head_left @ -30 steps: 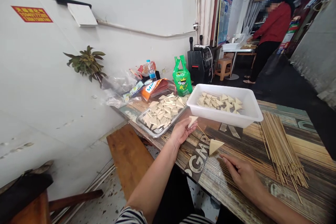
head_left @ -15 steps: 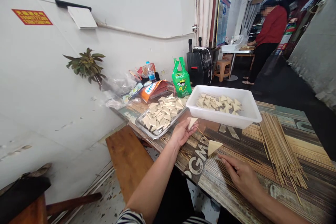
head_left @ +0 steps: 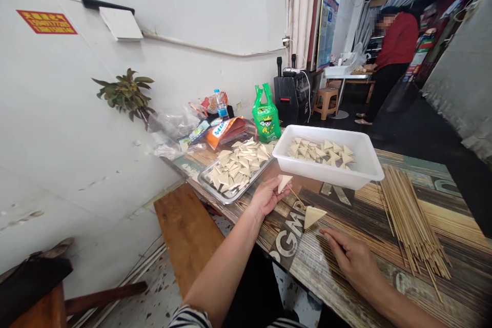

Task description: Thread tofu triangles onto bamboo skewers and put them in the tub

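My left hand is closed on a pale triangular tofu piece, pinched at the fingertips beside the metal tray. A thin bamboo skewer runs from that piece down to the right, through a second tofu triangle. At the skewer's lower end, my right hand is closed, thumb against forefinger. Whether the skewer's tip has entered the first piece, I cannot tell. Many similar triangles are heaped on the metal tray. A white plastic tub holds more triangles, some apparently on skewers.
Loose bamboo skewers lie on the right of the wooden table. A green bag, an orange packet and a water bottle stand behind the tray. Farther back, a person in red bends over another table.
My left hand and its tofu triangle have shifted slightly right and down. My right hand and the triangle on the skewer look nearly still. The person behind leans lower.
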`<control>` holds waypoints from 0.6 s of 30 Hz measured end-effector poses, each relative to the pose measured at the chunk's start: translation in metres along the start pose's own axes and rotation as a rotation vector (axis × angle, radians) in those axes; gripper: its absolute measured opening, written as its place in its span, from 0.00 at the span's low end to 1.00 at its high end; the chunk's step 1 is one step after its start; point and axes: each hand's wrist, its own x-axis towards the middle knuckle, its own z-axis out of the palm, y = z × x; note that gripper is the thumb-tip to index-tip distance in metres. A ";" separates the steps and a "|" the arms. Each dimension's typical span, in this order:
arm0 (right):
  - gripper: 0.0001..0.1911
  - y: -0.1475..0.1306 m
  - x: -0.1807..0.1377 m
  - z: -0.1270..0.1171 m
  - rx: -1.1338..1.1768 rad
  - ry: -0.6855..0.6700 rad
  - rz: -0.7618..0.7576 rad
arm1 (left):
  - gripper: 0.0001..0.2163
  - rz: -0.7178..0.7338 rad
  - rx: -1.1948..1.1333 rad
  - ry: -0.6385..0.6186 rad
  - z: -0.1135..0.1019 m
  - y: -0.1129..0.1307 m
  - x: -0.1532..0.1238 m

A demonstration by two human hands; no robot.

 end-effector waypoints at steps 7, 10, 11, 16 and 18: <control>0.15 0.000 0.000 0.001 -0.015 -0.008 0.003 | 0.11 -0.001 0.016 -0.011 0.004 -0.003 -0.006; 0.15 -0.002 0.000 0.001 -0.013 0.014 0.008 | 0.11 0.007 0.011 -0.013 0.007 -0.003 -0.009; 0.15 -0.002 0.000 0.001 -0.012 0.019 0.008 | 0.10 0.011 0.009 -0.018 0.008 -0.003 -0.009; 0.15 -0.002 0.001 0.002 -0.003 0.026 0.002 | 0.11 0.030 0.014 -0.057 0.010 -0.004 -0.011; 0.15 -0.002 0.001 0.002 0.000 0.026 -0.002 | 0.12 0.033 0.035 -0.068 0.010 -0.006 -0.011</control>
